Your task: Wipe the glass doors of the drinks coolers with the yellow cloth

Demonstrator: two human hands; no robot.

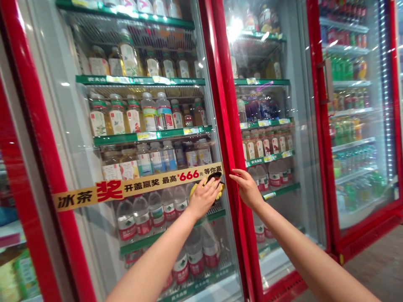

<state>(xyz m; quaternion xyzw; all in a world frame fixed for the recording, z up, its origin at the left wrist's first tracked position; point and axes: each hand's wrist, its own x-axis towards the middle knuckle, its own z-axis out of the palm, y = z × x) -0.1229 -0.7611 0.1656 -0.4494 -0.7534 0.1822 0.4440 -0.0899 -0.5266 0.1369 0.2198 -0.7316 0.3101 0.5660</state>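
My left hand (204, 198) lies over a bunched yellow-and-black cloth (221, 191), pressing it to the glass door (94, 239) of a drinks cooler. Most of the cloth is hidden under the palm and fingers. It sits at the right end of a gold banner strip (151, 183) with black and red lettering, stuck across the door. My right hand (248, 188) has its fingers stretched out towards the red door frame (231, 142), with the fingertips at its edge. Nothing shows in that hand.
Behind the glass, several shelves hold tea bottles (118, 114) and red-labelled water bottles (141, 214). Another glass door stands just right, and a further cooler (352, 126) with a door handle (327, 82) beside it. The floor (374, 256) shows at lower right.
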